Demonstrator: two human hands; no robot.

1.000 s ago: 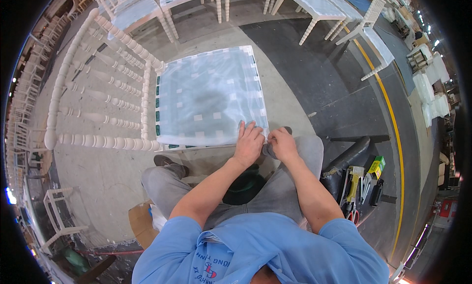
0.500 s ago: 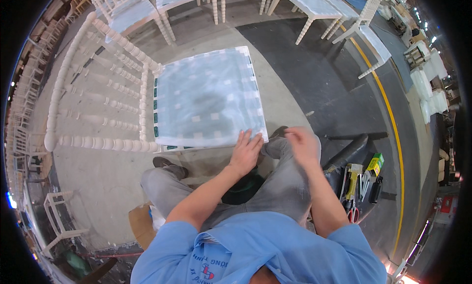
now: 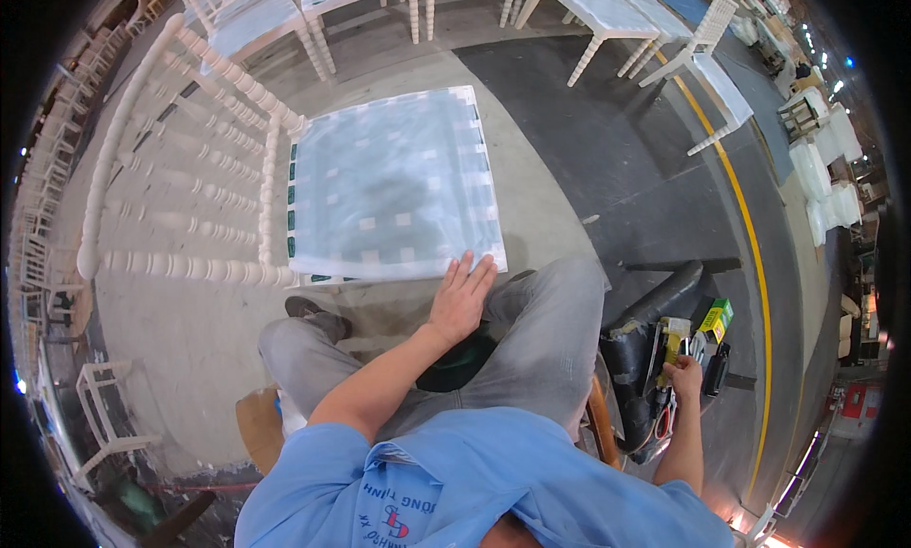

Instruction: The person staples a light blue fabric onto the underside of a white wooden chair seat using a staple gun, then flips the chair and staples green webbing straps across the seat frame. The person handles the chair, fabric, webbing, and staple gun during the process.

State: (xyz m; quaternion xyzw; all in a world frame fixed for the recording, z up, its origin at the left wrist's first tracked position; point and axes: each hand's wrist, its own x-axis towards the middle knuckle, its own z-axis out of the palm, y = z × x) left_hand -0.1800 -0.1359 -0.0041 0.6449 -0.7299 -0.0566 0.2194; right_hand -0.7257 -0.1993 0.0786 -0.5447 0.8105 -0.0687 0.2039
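Note:
A white wooden chair with turned spindles (image 3: 190,271) stands before me. Its seat (image 3: 399,183) is covered with a translucent sheet over a green-and-white checked surface. My left hand (image 3: 461,299) rests on the seat's near right corner with its fingers stretched out. Off to my right, my right hand (image 3: 683,379) reaches down among hand tools on a black padded stand (image 3: 624,372). Its fingers are curled in, and what they grip is too small to make out. Beside them are a yellow tool (image 3: 674,332), a black tool (image 3: 719,368) and a green-and-yellow box (image 3: 718,315).
White chairs with covered seats (image 3: 598,12) line the far side. A small white frame (image 3: 112,415) stands at left, and a cardboard piece (image 3: 258,427) lies by my left leg. A yellow line (image 3: 750,225) runs along the dark floor at right.
My right hand has moved from near the seat's corner down and right to the tools. My left hand stays on the seat edge. The view has shifted slightly.

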